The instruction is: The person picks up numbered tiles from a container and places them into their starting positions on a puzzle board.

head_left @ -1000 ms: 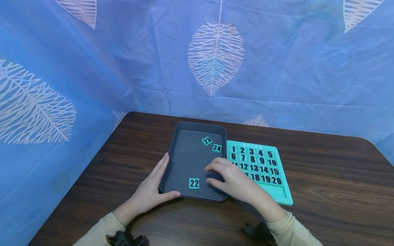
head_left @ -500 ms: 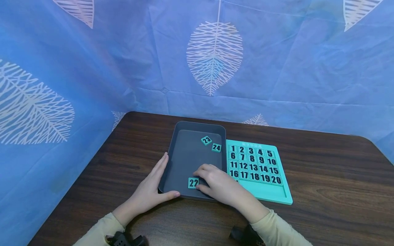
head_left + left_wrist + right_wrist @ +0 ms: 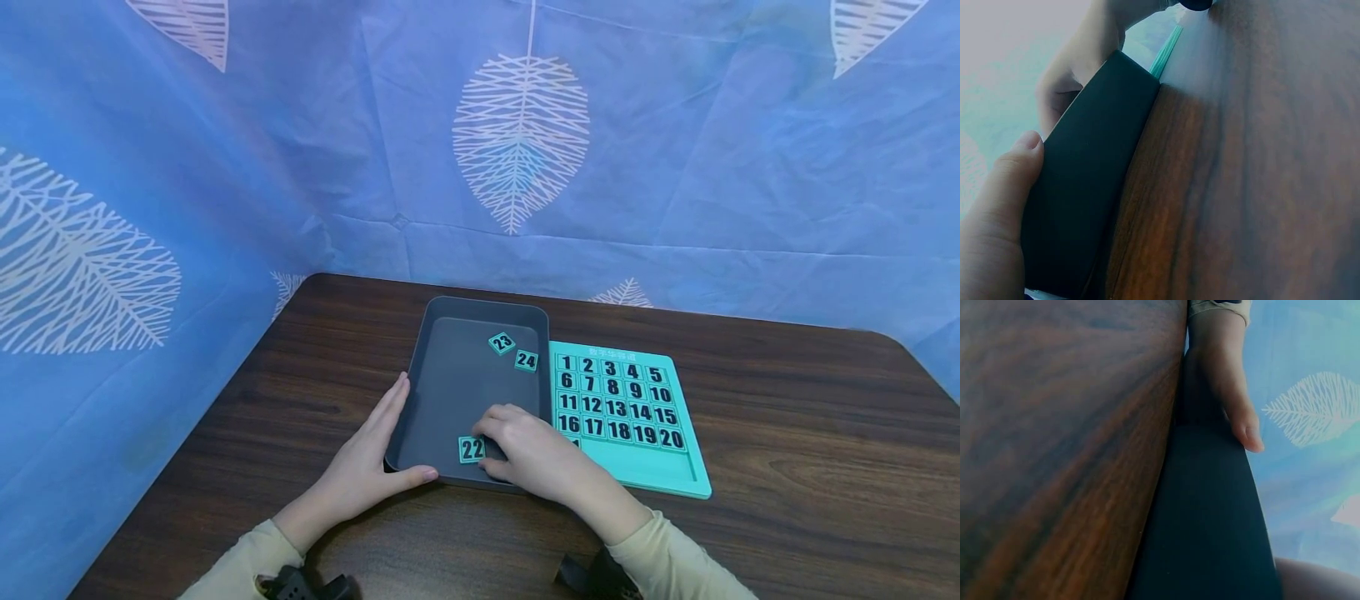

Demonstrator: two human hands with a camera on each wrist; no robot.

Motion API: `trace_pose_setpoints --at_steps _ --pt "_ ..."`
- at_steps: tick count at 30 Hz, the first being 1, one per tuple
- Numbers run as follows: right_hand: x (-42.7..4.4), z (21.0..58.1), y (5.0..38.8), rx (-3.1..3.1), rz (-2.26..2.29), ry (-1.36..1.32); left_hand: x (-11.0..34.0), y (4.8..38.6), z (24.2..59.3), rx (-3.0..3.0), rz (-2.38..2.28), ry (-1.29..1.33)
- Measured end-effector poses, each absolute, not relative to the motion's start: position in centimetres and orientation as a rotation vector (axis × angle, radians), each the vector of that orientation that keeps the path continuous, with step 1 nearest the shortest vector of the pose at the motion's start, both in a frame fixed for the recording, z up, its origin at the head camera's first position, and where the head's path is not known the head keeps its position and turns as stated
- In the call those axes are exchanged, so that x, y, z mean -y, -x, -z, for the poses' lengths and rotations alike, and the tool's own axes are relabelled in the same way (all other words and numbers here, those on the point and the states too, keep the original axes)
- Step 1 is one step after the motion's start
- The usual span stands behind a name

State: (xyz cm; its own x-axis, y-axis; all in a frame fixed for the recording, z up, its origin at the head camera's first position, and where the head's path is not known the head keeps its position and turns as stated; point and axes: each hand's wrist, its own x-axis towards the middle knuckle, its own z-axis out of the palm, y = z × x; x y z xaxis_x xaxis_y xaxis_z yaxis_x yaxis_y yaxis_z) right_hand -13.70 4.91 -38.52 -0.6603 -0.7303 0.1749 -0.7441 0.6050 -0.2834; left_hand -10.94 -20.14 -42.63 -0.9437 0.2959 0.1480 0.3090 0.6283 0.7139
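A dark grey tray [image 3: 442, 392] lies on the table, holding three turquoise number tiles. Tile 22 [image 3: 472, 450] is near its front edge; tile 23 [image 3: 502, 343] and tile 24 [image 3: 527, 361] are towards the back right. My left hand [image 3: 360, 458] rests against the tray's front left corner, fingers straight along the side and thumb on the front rim. My right hand [image 3: 532, 454] reaches over the tray and pinches tile 22 at its right part, between thumb and curled fingers. In both wrist views the tray's outer wall [image 3: 1085, 175] hides the tiles.
Against the tray's right side lies a turquoise number board [image 3: 645, 471] with rows of tiles from 1 to 20. Part of another tile [image 3: 574, 442] shows below 16, beside my right hand. Blue leaf-patterned cloth [image 3: 675, 167] hangs behind the brown wooden table [image 3: 810, 433].
My right hand has moved left and down from the tray's right side to tile 22, which has shifted slightly towards me. My left hand stays in place.
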Motion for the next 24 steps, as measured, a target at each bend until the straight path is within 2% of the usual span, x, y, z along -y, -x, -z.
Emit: trace_pose_setpoints --at_steps 10,24 --pt "-5.6 38.1 13.4 2.677 -0.656 -1.26 20.1 10.9 42.6 2.828 1.26 0.512" --pt "-9.3 37.1 13.2 2.632 -0.668 -1.134 20.2 10.9 42.5 2.826 1.257 0.523"
